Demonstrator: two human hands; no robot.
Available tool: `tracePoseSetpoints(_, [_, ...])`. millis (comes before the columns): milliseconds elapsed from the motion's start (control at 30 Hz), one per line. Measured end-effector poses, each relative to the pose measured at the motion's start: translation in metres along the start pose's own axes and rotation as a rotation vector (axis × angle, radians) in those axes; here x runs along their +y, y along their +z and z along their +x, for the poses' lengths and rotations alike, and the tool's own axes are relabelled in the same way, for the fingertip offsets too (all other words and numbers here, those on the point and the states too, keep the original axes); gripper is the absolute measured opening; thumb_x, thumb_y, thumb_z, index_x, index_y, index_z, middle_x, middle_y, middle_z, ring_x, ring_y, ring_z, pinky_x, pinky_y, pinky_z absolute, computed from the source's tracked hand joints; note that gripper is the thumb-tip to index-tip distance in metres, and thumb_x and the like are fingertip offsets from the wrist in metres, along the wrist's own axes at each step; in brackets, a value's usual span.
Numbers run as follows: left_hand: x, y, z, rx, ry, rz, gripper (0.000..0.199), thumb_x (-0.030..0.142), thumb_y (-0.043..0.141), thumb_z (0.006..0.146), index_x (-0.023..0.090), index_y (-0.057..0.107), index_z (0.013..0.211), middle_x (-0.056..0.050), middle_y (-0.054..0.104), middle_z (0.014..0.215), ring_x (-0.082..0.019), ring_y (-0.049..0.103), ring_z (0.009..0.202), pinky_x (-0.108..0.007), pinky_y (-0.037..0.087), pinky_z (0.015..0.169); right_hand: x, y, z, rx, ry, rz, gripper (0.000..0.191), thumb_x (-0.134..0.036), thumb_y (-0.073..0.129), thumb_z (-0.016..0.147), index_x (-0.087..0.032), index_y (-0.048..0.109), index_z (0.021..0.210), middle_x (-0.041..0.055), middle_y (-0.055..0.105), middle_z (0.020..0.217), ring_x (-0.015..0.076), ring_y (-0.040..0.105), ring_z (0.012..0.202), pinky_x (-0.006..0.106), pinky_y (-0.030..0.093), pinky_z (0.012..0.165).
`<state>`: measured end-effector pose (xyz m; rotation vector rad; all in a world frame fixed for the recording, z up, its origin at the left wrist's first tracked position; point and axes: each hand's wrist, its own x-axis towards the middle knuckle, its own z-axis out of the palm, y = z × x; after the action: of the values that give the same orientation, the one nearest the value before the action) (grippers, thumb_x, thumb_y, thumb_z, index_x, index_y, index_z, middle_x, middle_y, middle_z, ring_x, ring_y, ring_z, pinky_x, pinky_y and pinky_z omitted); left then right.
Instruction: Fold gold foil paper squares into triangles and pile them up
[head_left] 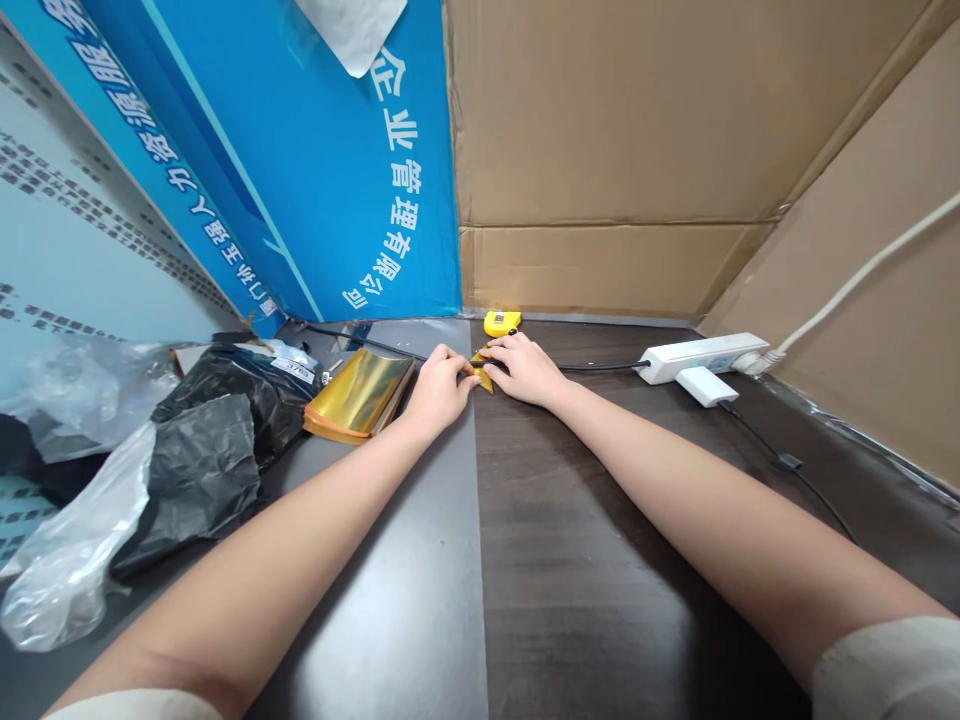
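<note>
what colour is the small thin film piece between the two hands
The small thin film piece is amber-gold, best seen in the head view.

I read 企业管理有限公司, "enterprise management company limited", in white characters curving down the blue panel (330, 150) ahead of me. To my left, a slanting blue strip (169, 165) carries white characters too: 厦门, Xiamen, at its lower end and 人力资源服务, "human resources services", towards the top. The pale panel (82, 240) beside it bears rows of small dark characters, too blurred for me to read. On the black bag (217, 450) I see a white label (292, 370) with a short marking, perhaps figures around a slash, though it is too small to be certain. The yellow case (502, 322) has a little label I can't read.
</note>
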<state>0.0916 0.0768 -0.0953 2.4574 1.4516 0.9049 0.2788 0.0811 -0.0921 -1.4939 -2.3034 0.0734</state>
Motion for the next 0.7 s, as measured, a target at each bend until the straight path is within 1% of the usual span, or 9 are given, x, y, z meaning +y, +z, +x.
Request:
tracePoseSetpoints(100, [0.0004,-0.0005,-0.0016,-0.003,0.004,0.050,0.005,0.020,0.072,0.088,0.018,0.074,0.093,-0.005,0.063,0.097,-0.020,0.063,0.093,-0.034,0.053,0.093,0.0004,0.0008,-0.0008,0.020,-0.011,-0.006,0.034,-0.030,0.052,0.101,-0.020,0.071,0.128,0.0111,0.055,0.148,0.0307,0.049,0.132,0.047,0.047,0.106])
tracePoseSetpoints(133, [0.0004,-0.0006,-0.0021,-0.004,0.005,0.068,0.007,0.021,0.072,0.089,0.018,0.073,0.095,-0.006,0.064,0.098,-0.022,0.062,0.095,-0.036,0.052,0.094,0.0002,0.0008,-0.0013,0.028,-0.010,-0.009,0.034,-0.030,0.053,0.101,-0.020,0.071,0.128,0.0116,0.056,0.146,0.0304,0.050,0.131,0.047,0.047,0.106])
tracePoseSetpoints(267, [0.0013,-0.0017,-0.0036,-0.016,0.011,0.131,0.013,0.026,0.068,0.091,0.016,0.072,0.099,-0.009,0.069,0.100,-0.027,0.061,0.101,-0.042,0.050,0.095,-0.0018,-0.0011,-0.0043,0.051,0.018,-0.017,0.033,-0.033,0.055,0.100,-0.019,0.072,0.124,0.0135,0.065,0.128,0.0305,0.054,0.121,0.046,0.049,0.101])
tracePoseSetpoints(367, [0.0027,-0.0029,-0.0042,-0.037,0.024,0.153,0.013,0.026,0.066,0.093,0.016,0.072,0.098,-0.009,0.072,0.100,-0.027,0.061,0.100,-0.041,0.050,0.094,-0.0033,-0.0042,-0.0066,0.037,0.021,-0.008,0.036,-0.041,0.059,0.098,-0.020,0.073,0.123,0.0114,0.068,0.125,0.0300,0.057,0.116,0.045,0.050,0.098])
tracePoseSetpoints(467, [0.0036,-0.0041,-0.0040,-0.053,0.029,0.165,0.014,0.027,0.064,0.095,0.017,0.073,0.094,-0.009,0.073,0.100,-0.027,0.062,0.100,-0.041,0.050,0.094,-0.0035,-0.0069,-0.0074,0.011,0.006,0.007,0.041,-0.049,0.062,0.096,-0.021,0.072,0.124,0.0092,0.070,0.126,0.0289,0.057,0.118,0.043,0.048,0.100])
tracePoseSetpoints(533, [0.0036,-0.0047,-0.0037,-0.062,0.025,0.164,0.013,0.026,0.064,0.095,0.017,0.074,0.095,-0.008,0.074,0.102,-0.027,0.063,0.101,-0.039,0.050,0.094,-0.0033,-0.0077,-0.0073,-0.009,-0.003,0.012,0.042,-0.049,0.062,0.096,-0.020,0.072,0.125,0.0091,0.070,0.125,0.0287,0.057,0.118,0.042,0.047,0.100])
tracePoseSetpoints(700, [0.0035,-0.0059,-0.0033,-0.083,0.017,0.148,0.012,0.019,0.064,0.093,0.019,0.075,0.098,-0.006,0.076,0.104,-0.025,0.065,0.101,-0.037,0.051,0.095,-0.0041,-0.0074,-0.0067,-0.033,0.005,0.008,0.045,-0.046,0.060,0.097,-0.018,0.069,0.131,0.0126,0.070,0.124,0.0311,0.057,0.117,0.044,0.047,0.098])
